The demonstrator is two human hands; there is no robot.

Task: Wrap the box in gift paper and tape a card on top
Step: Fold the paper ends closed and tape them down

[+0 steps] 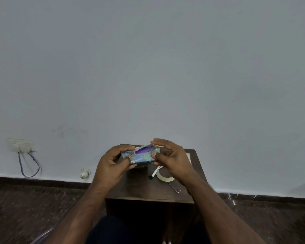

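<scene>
Box (140, 155), mostly covered in blue patterned gift paper (143, 158) with a purple strip still showing on top, is held just above the far part of the small brown table (148, 191). Left hand (111, 164) grips its left end; right hand (171, 158) pinches its right end, thumb in front. Nearer than the box, a tape roll (163, 176) lies on the table. No writing is legible.

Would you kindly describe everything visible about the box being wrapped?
The box is small and oblong, mostly covered in bluish patterned gift paper with green patches. A gap along its top shows purple beneath, with a loose paper flap standing up. It is held lengthwise above the wooden table, the left hand gripping one end and the right hand the other, thumbs on its near face.
</scene>
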